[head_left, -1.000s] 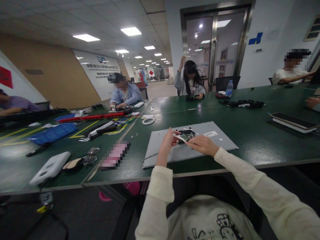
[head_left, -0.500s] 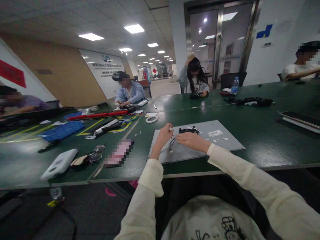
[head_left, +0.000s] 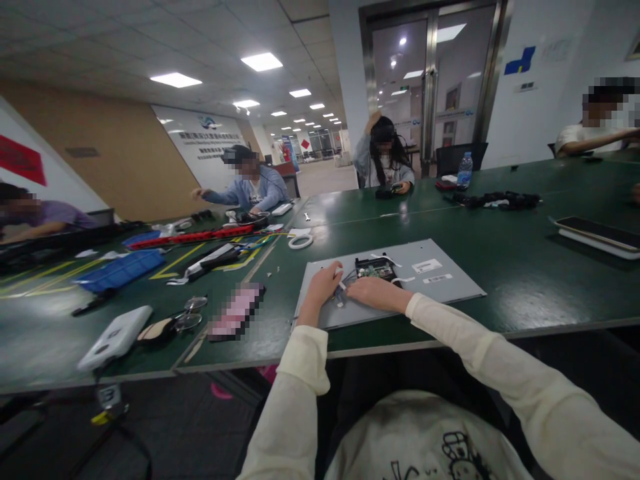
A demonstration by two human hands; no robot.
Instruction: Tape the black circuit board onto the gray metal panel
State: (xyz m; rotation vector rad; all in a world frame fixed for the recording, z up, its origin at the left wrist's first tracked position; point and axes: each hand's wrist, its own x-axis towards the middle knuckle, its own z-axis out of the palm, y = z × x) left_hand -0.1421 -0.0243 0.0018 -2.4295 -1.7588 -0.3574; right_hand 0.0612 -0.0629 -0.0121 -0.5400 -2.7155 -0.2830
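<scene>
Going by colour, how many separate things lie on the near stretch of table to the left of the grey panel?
White: 1, the case
Pink: 1, the blurred flat thing
Blue: 1, the tray
Total: 3
The glasses are left out, being clear.

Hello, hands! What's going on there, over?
Left hand pinching a small white piece. Right hand flat on grey panel. Circuit board just beyond, uncovered.

Both hands rest on the grey panel (head_left: 440, 283); left hand (head_left: 323, 285) pinches a cable (head_left: 341, 293); right hand (head_left: 373, 293) lies flat at its three o'clock, circuit board (head_left: 374, 268) just beyond.
</scene>
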